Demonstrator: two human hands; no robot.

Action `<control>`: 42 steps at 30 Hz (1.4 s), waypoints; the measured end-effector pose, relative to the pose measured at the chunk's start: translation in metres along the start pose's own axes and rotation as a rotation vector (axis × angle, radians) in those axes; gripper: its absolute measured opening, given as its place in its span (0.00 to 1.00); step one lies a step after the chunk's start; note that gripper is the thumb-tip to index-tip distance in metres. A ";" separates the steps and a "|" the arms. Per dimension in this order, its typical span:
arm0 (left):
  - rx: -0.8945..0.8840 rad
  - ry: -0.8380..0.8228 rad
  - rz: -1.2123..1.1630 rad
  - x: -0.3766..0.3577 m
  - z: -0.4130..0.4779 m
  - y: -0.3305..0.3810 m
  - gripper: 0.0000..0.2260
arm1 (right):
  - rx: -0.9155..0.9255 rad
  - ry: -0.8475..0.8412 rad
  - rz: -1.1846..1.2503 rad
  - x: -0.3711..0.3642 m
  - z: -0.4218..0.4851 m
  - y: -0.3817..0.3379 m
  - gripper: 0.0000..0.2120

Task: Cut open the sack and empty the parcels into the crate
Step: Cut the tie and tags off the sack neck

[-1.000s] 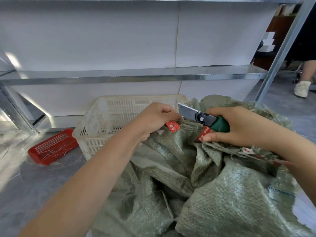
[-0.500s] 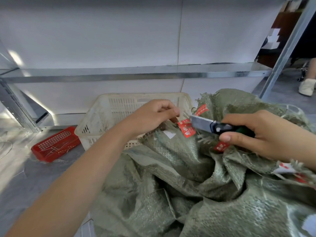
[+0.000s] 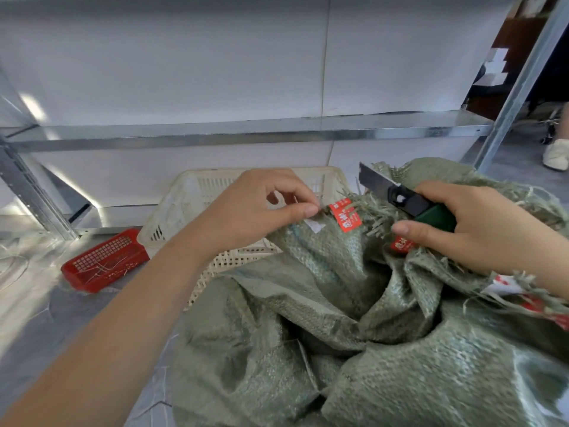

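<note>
A galvanised steel shelf (image 3: 246, 131) runs across the background in front of flat white panels, above a grey floor (image 3: 46, 318). A cream plastic crate (image 3: 197, 195) with slotted, lattice-like walls stands on the floor below the shelf. Just to its left lies a low red plastic tray (image 3: 104, 263) with a grid top.

The sack (image 3: 308, 318) fills the foreground to the right of centre. It is dull green woven plastic with a coarse visible weave, slumped in deep folds. Its upper part lies over the crate's near rim. The top edge is frayed into loose flat strands, and a red paper tag (image 3: 345, 215) with white print hangs there. A second red tag (image 3: 401, 245) shows partly under the right hand's thumb.

The left hand (image 3: 255, 211) pinches the sack's frayed edge between thumb and curled forefinger, just left of the first tag, with the other fingers curled too.

The right hand (image 3: 474, 229) grips a utility knife (image 3: 409, 201), fingers wrapped round its dark green handle. The knife's long axis slants from lower right to upper left. Its flat grey blade (image 3: 374, 180) sticks out of a black head and points up and left, toward the crate's far right corner, above the frayed edge.

At the far right edge, a pale shoe (image 3: 555, 154) rests on the floor.
</note>
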State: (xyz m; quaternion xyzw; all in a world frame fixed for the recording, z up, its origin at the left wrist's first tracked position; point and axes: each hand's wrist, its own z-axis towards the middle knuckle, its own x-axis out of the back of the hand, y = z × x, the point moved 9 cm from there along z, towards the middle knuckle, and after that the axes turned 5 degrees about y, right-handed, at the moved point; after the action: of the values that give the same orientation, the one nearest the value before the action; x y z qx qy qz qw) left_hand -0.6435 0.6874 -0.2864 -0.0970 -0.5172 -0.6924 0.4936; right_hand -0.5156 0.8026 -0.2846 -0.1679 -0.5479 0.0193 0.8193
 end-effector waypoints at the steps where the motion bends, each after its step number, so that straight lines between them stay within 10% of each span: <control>1: 0.027 -0.013 -0.010 -0.003 0.002 -0.003 0.05 | 0.000 0.001 -0.011 0.000 0.001 0.000 0.23; 15: 0.042 -0.074 0.022 -0.036 0.007 -0.006 0.18 | 0.094 0.337 -0.075 0.002 0.007 0.009 0.08; 23: 0.348 -0.076 -0.474 -0.054 0.006 -0.028 0.15 | 0.261 0.337 -0.071 0.011 0.000 0.004 0.07; 42: 0.081 -0.025 0.090 -0.052 0.009 0.017 0.11 | 0.055 -0.476 -0.048 -0.028 -0.022 0.015 0.10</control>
State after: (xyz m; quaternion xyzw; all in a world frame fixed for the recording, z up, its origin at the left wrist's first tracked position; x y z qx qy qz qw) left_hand -0.6083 0.7255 -0.3049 -0.1090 -0.5460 -0.6467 0.5214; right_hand -0.5045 0.8050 -0.3214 -0.1229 -0.7286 0.0537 0.6717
